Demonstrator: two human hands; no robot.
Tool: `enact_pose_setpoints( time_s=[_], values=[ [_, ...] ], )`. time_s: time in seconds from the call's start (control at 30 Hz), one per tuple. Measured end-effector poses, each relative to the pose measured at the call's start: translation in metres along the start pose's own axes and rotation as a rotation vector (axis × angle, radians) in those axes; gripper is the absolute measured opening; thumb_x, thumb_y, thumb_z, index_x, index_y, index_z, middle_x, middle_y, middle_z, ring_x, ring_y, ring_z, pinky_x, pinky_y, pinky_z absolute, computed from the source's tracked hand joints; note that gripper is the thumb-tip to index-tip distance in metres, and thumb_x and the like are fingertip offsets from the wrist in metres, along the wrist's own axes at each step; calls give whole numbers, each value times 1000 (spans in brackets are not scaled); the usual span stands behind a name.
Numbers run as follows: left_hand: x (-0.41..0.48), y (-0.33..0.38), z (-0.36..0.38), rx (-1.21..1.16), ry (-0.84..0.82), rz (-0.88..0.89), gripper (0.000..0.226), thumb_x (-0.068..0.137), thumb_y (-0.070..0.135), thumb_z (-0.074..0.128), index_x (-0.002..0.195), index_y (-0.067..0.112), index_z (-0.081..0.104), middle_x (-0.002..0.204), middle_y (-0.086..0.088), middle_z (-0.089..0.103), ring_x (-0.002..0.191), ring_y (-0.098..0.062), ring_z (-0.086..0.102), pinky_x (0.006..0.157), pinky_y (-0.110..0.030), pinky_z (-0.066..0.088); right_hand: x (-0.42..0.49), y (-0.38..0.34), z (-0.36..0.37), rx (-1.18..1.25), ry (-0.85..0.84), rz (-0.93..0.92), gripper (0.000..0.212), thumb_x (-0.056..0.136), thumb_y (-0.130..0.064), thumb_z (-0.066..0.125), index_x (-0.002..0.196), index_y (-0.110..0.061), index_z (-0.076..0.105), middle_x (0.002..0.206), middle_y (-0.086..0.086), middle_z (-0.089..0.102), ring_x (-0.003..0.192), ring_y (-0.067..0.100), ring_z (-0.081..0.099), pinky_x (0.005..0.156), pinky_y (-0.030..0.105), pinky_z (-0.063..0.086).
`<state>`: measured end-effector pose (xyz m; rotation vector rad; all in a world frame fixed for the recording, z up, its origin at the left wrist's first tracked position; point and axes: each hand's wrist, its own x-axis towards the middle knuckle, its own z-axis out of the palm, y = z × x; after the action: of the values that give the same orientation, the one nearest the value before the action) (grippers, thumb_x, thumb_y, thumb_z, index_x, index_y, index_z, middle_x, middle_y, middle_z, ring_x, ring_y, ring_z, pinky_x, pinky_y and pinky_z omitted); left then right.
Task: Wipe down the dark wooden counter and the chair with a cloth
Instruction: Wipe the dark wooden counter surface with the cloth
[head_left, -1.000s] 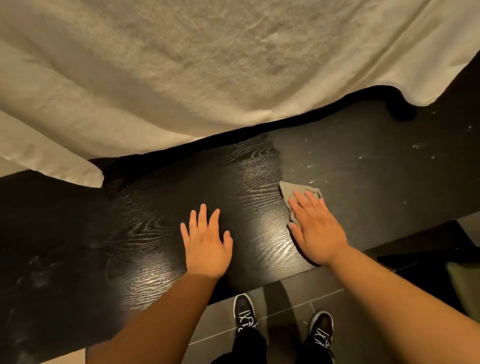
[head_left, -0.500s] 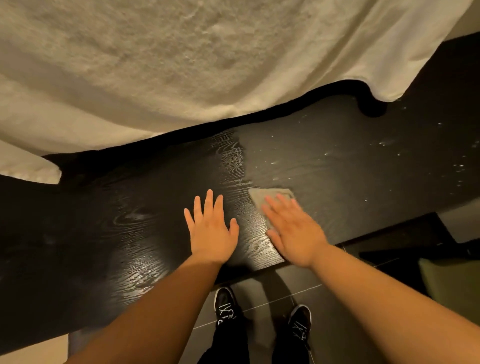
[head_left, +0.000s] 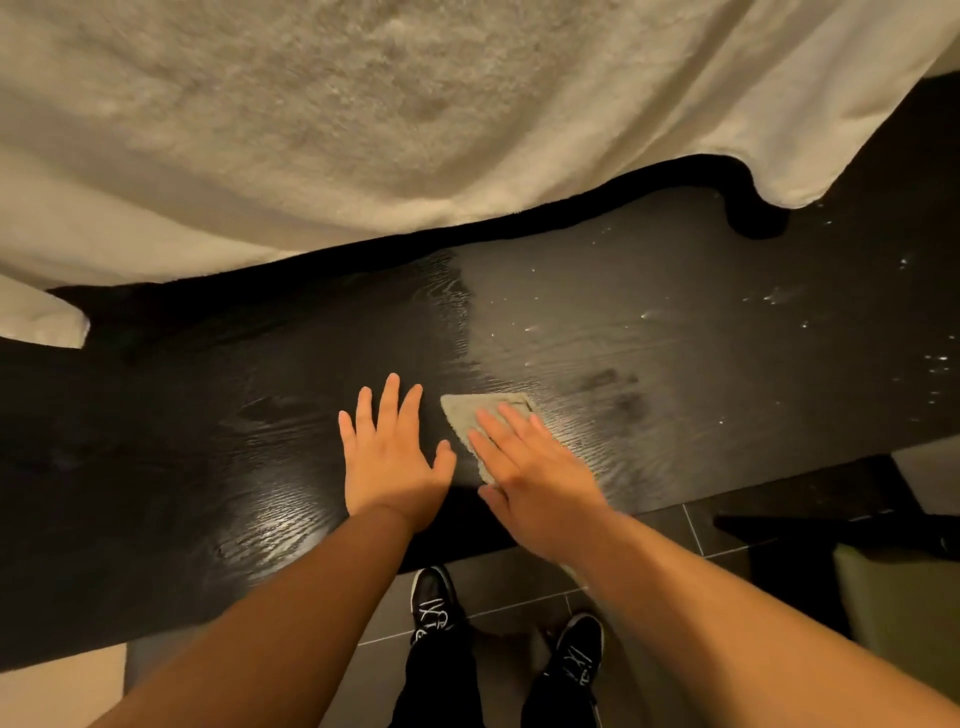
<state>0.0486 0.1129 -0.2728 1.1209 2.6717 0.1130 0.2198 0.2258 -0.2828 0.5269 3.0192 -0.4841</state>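
The dark wooden counter (head_left: 675, 332) runs across the view, its grain shining under the light. A small grey cloth (head_left: 470, 415) lies flat on it near the front edge. My right hand (head_left: 535, 473) presses down on the cloth with straight fingers and covers its near half. My left hand (head_left: 389, 457) rests flat on the bare wood just left of the cloth, fingers spread. White specks and streaks dot the counter to the right. No chair is clearly visible.
A large white towel or bedding (head_left: 363, 130) hangs over the counter's far edge. Below the front edge lie dark floor tiles (head_left: 519, 587) and my black shoes (head_left: 434, 605). A greenish cushioned object (head_left: 904, 597) sits at the lower right.
My right hand has slid the cloth leftward along the counter, closer to my left hand. The left hand stays flat on the wood. The view has shifted to the right.
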Motion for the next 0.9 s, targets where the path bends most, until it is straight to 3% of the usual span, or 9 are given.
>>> enact_pose_setpoints(
  time_s=[0.1,0.17,0.3,0.4,0.57,0.63,0.77,0.83,0.9],
  values=[
    [-2,0,0,-11,26,6,77,92,53,51,162,26,30,174,-1,14,160,-33,4,129,-58,6,-21,64,-13,-67,35,166,69,102,-43,35,162,-11,27,168,14,26,157,33,17,126,55,21],
    [-2,1,-1,-21,36,7,77,93,53,52,162,26,31,174,-1,14,160,-32,5,129,-58,6,-42,103,-29,-105,53,325,67,105,-46,29,162,-11,24,168,15,24,157,34,16,128,52,13],
    [-2,1,-2,-10,33,2,76,94,53,53,162,26,31,174,-1,14,160,-32,5,129,-57,6,-41,103,-33,-87,78,528,73,104,-51,25,162,-8,19,169,19,16,156,39,10,128,56,10],
    [-2,2,-2,-4,27,-2,76,95,52,54,162,26,31,174,-1,14,160,-33,5,129,-57,7,-25,53,-8,-34,48,316,79,101,-48,31,165,-10,6,171,19,7,158,39,2,127,57,11],
    [-1,2,-2,-1,30,-7,76,94,53,54,162,27,31,174,0,14,160,-32,5,130,-57,7,-25,51,-10,-53,40,-59,68,99,-42,41,158,-9,35,167,14,30,156,34,21,126,53,20],
    [-1,2,-2,-10,37,0,76,94,53,55,162,26,32,174,-1,15,160,-32,5,130,-56,6,-30,87,-19,-112,58,61,69,101,-47,37,160,-10,33,167,14,29,156,33,20,126,54,20],
    [-2,3,-3,-20,35,-13,77,93,52,56,162,26,33,174,-1,16,160,-33,6,130,-57,7,-24,111,-31,-72,109,518,72,102,-51,29,160,-8,30,167,16,22,156,38,14,126,55,17],
    [-2,3,-3,-13,28,-11,77,94,53,55,162,27,32,174,0,15,160,-32,6,130,-57,7,-17,78,-23,-72,170,463,74,101,-48,38,159,-3,29,166,21,23,155,42,15,124,59,18],
    [-1,3,-3,-11,27,-16,77,93,53,56,162,28,31,174,0,14,160,-31,5,130,-56,7,-17,42,-6,-40,189,174,74,100,-42,46,161,-4,27,167,19,24,157,39,14,124,58,20]
  ],
)
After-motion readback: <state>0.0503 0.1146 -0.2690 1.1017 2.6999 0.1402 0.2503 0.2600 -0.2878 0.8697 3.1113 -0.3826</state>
